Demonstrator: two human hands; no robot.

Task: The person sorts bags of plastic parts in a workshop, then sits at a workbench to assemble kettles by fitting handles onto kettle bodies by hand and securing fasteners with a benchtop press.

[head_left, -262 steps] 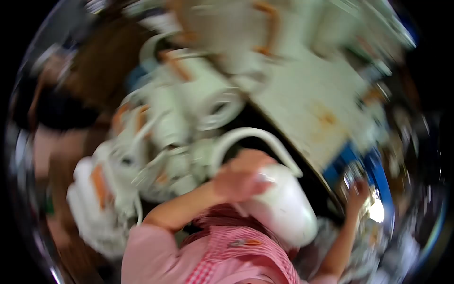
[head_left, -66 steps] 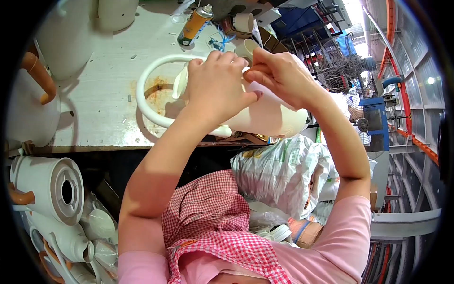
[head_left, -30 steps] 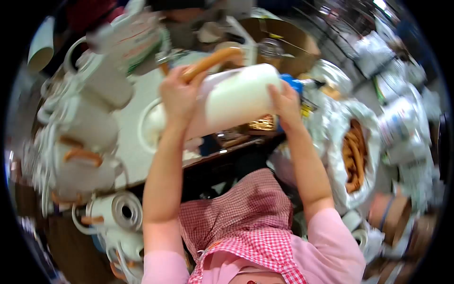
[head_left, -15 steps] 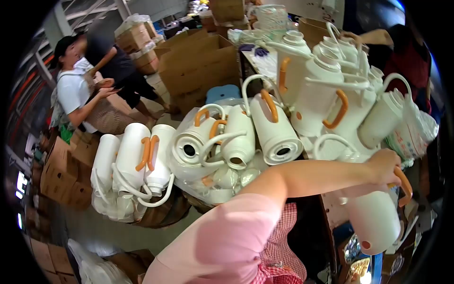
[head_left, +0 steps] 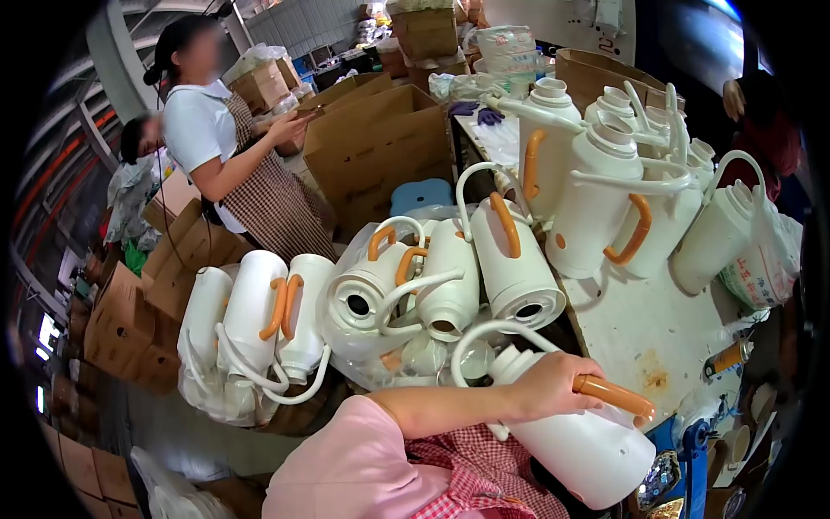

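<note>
My left hand (head_left: 553, 386) is closed on the orange handle (head_left: 616, 396) of a white kettle body (head_left: 588, 450), which lies tilted in front of my apron, its base toward the lower right. A white ring-shaped handle (head_left: 471, 346) stands out from its neck end. Left of it, several white kettle bodies with orange handles (head_left: 430, 281) lie on clear plastic, and more bodies (head_left: 246, 307) lean in a row farther left. Upright ones (head_left: 596, 195) stand on the white table (head_left: 635, 324). My right hand does not show.
A person in a checked apron (head_left: 281, 160) stands at the upper left by open cardboard boxes (head_left: 372, 160). Another person's head shows behind. A blue stool (head_left: 421, 197) is beyond the kettles. A spray can (head_left: 728, 357) and a person in dark red (head_left: 774, 130) are on the right.
The held kettle body has moved left, from over the table's edge to in front of my apron. The standing person is more upright, and my right hand has gone out of view since one second ago.
</note>
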